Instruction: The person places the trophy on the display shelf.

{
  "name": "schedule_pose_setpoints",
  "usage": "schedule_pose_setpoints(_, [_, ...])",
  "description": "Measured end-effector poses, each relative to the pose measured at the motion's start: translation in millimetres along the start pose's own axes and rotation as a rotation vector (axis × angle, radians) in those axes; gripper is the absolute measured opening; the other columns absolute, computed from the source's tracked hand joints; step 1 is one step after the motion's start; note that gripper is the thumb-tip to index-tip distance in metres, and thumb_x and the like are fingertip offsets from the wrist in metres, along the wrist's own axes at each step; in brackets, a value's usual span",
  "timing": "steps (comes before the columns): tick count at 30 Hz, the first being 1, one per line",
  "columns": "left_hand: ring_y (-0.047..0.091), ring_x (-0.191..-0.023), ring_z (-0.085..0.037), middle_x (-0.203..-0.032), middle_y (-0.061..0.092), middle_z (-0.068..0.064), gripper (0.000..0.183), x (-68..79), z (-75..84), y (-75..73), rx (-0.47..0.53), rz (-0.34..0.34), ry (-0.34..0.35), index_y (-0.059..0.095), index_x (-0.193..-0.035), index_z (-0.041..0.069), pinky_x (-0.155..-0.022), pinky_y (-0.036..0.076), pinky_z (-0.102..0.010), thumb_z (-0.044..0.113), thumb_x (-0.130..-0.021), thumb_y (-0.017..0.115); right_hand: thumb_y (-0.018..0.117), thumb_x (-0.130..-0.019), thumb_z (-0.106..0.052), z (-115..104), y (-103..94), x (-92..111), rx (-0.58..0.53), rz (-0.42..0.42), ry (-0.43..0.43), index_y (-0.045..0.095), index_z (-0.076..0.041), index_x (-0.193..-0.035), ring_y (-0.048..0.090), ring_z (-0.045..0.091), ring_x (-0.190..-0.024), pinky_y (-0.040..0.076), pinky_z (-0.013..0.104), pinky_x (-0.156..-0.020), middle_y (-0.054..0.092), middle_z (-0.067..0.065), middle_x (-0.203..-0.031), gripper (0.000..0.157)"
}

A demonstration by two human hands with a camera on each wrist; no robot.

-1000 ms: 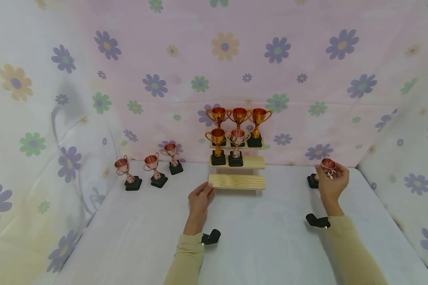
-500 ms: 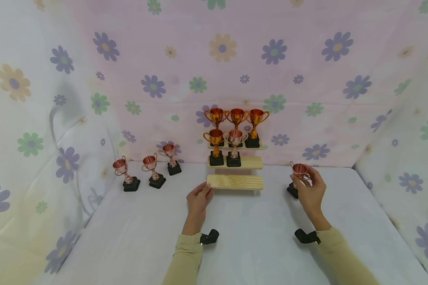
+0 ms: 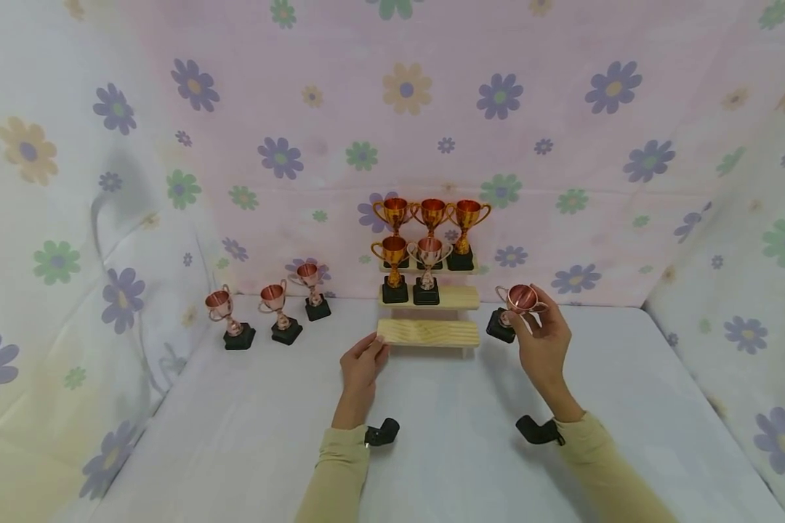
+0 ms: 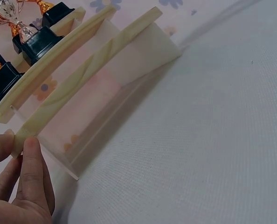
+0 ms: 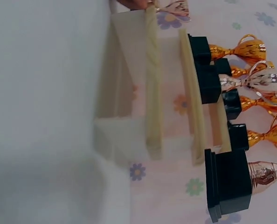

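Observation:
My right hand (image 3: 546, 345) holds a small rose-gold trophy (image 3: 520, 299) by its cup and stem, tilted, just right of a three-tier wooden display stand (image 3: 428, 333). Its black base (image 5: 229, 182) shows large in the right wrist view, level with the upper steps. My left hand (image 3: 360, 367) pinches the left end of the stand's lowest step, thumb on top and fingers beneath, as the left wrist view shows. On the top step are three gold trophies (image 3: 468, 214). The middle step bears a gold trophy (image 3: 394, 254) at the left and a paler rose-gold trophy (image 3: 429, 254) beside it.
Three rose-gold trophies (image 3: 273, 299) with black bases stand on the white table (image 3: 445, 436) to the left. Behind the stand hangs a pink flowered cloth (image 3: 340, 94). White flowered cloth (image 3: 59, 312) closes in the left side, with similar cloth on the right.
My right hand has carried the rose-gold trophy leftward from the table's right side to near the stand. My left hand keeps its hold on the lowest step.

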State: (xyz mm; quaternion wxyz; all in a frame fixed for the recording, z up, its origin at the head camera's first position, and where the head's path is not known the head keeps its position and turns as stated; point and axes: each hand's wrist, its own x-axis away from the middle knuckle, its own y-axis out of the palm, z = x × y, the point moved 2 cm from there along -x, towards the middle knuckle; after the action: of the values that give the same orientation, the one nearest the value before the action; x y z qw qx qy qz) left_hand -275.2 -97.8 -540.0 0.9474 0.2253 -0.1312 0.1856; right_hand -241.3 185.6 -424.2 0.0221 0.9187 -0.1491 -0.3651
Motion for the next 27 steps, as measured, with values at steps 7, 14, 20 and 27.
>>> schedule_pose_setpoints(7, [0.069, -0.086, -0.012, -0.107, 0.063, -0.014, 0.034, -0.5, 2.1, 0.4, 0.019, -0.006, -0.005, 0.063, -0.129, -0.009, -0.085, 0.061, -0.024, 0.002, -0.097, 0.067, 0.064, -0.083, 0.027, 21, 17.8, -12, -0.063, -0.006, -0.005, 0.051, 0.017, -0.134, 0.064, 0.01, -0.105, 0.057, 0.017, -0.09, 0.063, 0.0, -0.113, 0.054])
schedule_pose_setpoints(14, [0.069, -0.085, -0.012, -0.105, 0.064, -0.014, 0.033, -1.1, -0.5, -0.2, -0.004, -0.007, 0.006, 0.064, -0.128, -0.008, -0.084, 0.062, -0.024, 0.003, -0.097, 0.067, 0.066, -0.089, 0.017, 15, 32.2, -30, -0.106, 0.065, 0.009, 0.055, 0.009, -0.136, 0.065, 0.012, -0.107, 0.057, 0.02, -0.092, 0.064, 0.002, -0.115, 0.049])
schedule_pose_setpoints(20, [0.069, -0.085, -0.011, -0.104, 0.063, -0.013, 0.033, -0.9, -0.7, -0.5, 0.014, -0.008, 0.005, 0.064, -0.128, -0.009, -0.086, 0.061, -0.025, 0.002, -0.097, 0.067, 0.068, -0.09, 0.014, 32, 41.6, -39, -0.121, 0.009, 0.032, 0.055, 0.008, -0.136, 0.065, 0.016, -0.111, 0.056, 0.022, -0.096, 0.064, 0.003, -0.117, 0.049])
schedule_pose_setpoints(27, [0.069, -0.083, -0.011, -0.099, 0.064, -0.012, 0.032, -1.0, -0.6, -1.3, 0.009, -0.014, 0.014, 0.064, -0.127, -0.01, -0.084, 0.062, -0.024, 0.001, -0.097, 0.066, 0.065, -0.091, 0.016, 41, 50.4, -43, -0.048, -0.09, 0.079, 0.049, 0.013, -0.138, 0.062, 0.01, -0.104, 0.056, 0.017, -0.093, 0.059, -0.001, -0.114, 0.049])
